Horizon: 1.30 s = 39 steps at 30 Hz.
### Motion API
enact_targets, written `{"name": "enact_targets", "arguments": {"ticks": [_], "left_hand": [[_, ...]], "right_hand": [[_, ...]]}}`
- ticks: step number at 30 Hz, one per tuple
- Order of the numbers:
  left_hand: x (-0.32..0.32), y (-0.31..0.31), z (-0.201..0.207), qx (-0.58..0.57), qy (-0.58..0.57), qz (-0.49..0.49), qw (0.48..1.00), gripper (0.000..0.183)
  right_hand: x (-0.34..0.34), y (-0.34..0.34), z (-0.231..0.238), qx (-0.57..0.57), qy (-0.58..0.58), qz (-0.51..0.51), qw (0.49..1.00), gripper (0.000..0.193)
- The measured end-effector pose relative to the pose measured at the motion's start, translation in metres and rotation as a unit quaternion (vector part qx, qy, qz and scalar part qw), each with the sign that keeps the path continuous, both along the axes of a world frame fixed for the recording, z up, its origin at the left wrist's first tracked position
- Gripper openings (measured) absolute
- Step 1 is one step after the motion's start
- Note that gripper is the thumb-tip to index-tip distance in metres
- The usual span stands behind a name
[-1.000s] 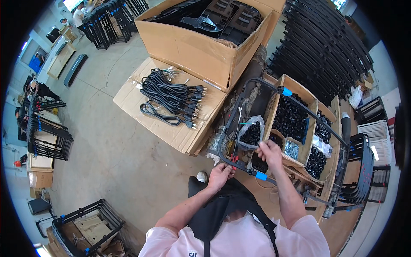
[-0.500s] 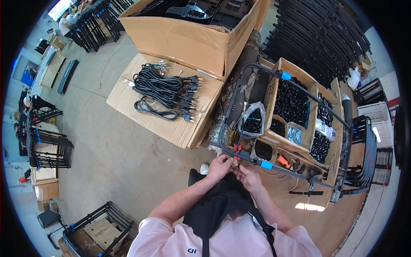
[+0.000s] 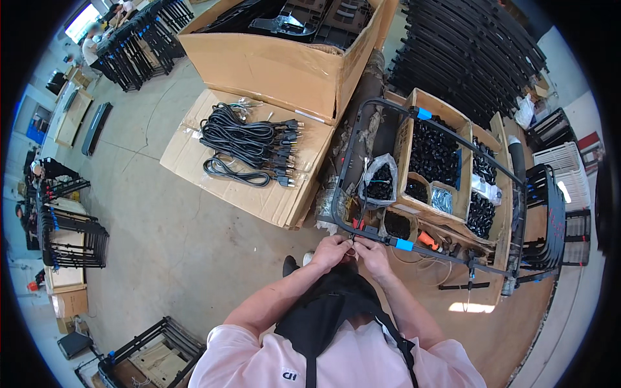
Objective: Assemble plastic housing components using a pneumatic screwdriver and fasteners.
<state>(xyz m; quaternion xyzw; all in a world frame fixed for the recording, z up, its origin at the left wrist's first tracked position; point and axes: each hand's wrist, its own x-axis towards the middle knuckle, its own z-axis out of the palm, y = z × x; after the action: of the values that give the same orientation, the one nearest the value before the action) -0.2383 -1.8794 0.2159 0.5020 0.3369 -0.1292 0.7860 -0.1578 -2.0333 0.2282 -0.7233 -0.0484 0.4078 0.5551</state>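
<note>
Right hand [image 3: 373,260] moved beside left hand [image 3: 331,253], black frame edge [image 3: 384,239] near, grip unclear, floor [image 3: 162,258] spreading leftward

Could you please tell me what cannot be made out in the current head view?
All in the head view:
What, if anything, the bare left hand and bare right hand pinch: hidden by the hands themselves.
The far side of the large brown cardboard box: cut off by the top edge.
The lower loops of the piled black cables: hidden under the upper ones.
The exact shapes of the small glossy black pieces: too small.
</note>
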Motion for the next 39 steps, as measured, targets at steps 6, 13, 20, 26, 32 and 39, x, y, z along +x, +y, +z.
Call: {"name": "enact_targets", "arguments": {"ticks": [6,13,20,26,32,39], "left_hand": [[-0.019,-0.007,-0.033,0.211,-0.131,0.007,0.969,0.028],[-0.043,-0.009,-0.023,0.307,-0.181,0.048,0.933,0.028],[-0.046,0.001,-0.014,0.25,-0.191,0.041,0.948,0.024],[-0.046,0.01,-0.018,0.085,-0.122,-0.017,0.989,0.024],[-0.046,0.011,-0.026,0.024,-0.136,-0.005,0.99,0.02],[-0.047,0.021,-0.008,0.096,-0.131,-0.035,0.986,0.02]], "right_hand": [[0.01,0.027,0.093,-0.114,-0.469,0.229,0.845,0.027],[0.015,0.074,0.082,-0.247,-0.514,0.54,0.619,0.018],[0.024,0.068,0.083,-0.136,-0.574,0.537,0.603,0.017],[0.03,0.054,0.092,-0.143,-0.499,0.486,0.703,0.018],[0.03,0.047,0.086,-0.105,-0.411,0.407,0.809,0.02],[0.03,0.045,0.078,-0.012,-0.445,0.413,0.795,0.018]]}}
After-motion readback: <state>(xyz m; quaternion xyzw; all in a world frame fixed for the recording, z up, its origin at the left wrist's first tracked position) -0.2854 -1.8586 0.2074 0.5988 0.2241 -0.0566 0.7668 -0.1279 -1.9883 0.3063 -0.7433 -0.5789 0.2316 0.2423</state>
